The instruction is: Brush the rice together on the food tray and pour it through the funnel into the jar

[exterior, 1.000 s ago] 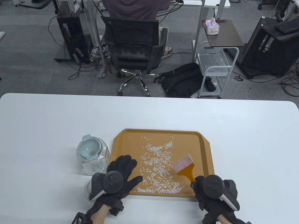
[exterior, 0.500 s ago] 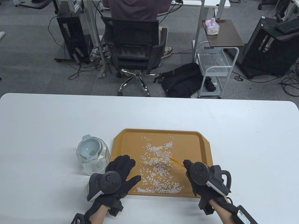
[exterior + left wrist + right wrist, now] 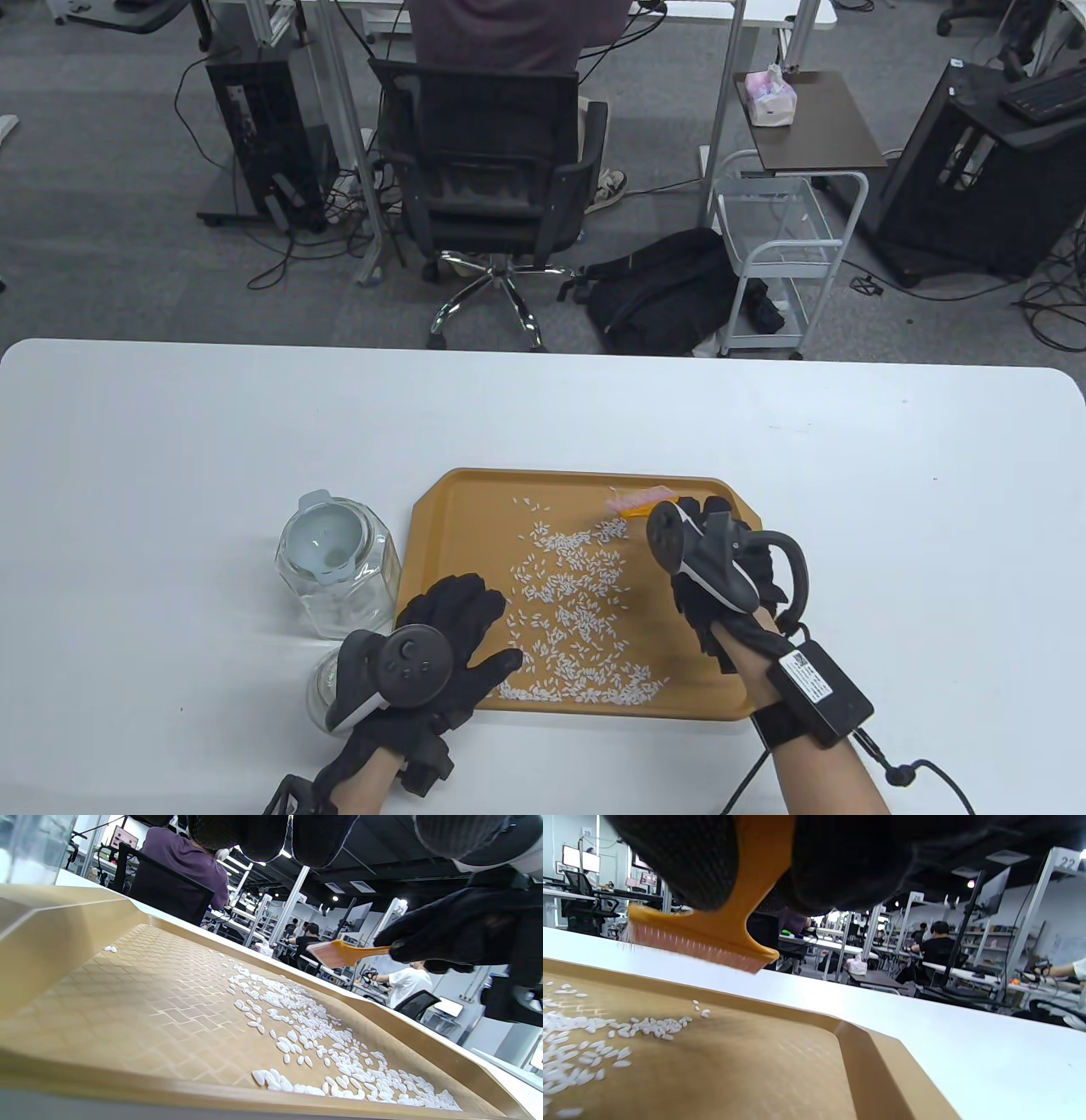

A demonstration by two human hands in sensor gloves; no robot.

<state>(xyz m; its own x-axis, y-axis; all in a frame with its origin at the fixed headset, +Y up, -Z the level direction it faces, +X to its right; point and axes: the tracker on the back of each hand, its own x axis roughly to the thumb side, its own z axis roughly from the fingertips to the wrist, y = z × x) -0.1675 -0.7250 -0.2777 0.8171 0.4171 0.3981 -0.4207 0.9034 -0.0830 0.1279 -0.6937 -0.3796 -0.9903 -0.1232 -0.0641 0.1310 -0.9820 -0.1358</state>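
Observation:
An orange food tray (image 3: 441,543) lies on the white table with white rice (image 3: 577,611) scattered over its middle and near edge. My right hand (image 3: 708,560) grips the orange handle of a pink-bristled brush (image 3: 638,501), held above the tray's far right part, bristles (image 3: 691,948) off the surface. My left hand (image 3: 450,645) lies flat with spread fingers on the tray's near left corner. A glass jar (image 3: 339,577) with a pale blue funnel (image 3: 321,543) in its mouth stands left of the tray.
A round glass lid (image 3: 327,683) lies by my left wrist, partly hidden. Beyond the table's far edge are an office chair (image 3: 492,170) with a seated person, a black backpack (image 3: 662,289) and a white cart (image 3: 780,246).
My right hand carried the brush from the tray's near right up to its far right part, turning the bristles toward the far rim. The left hand stayed in place.

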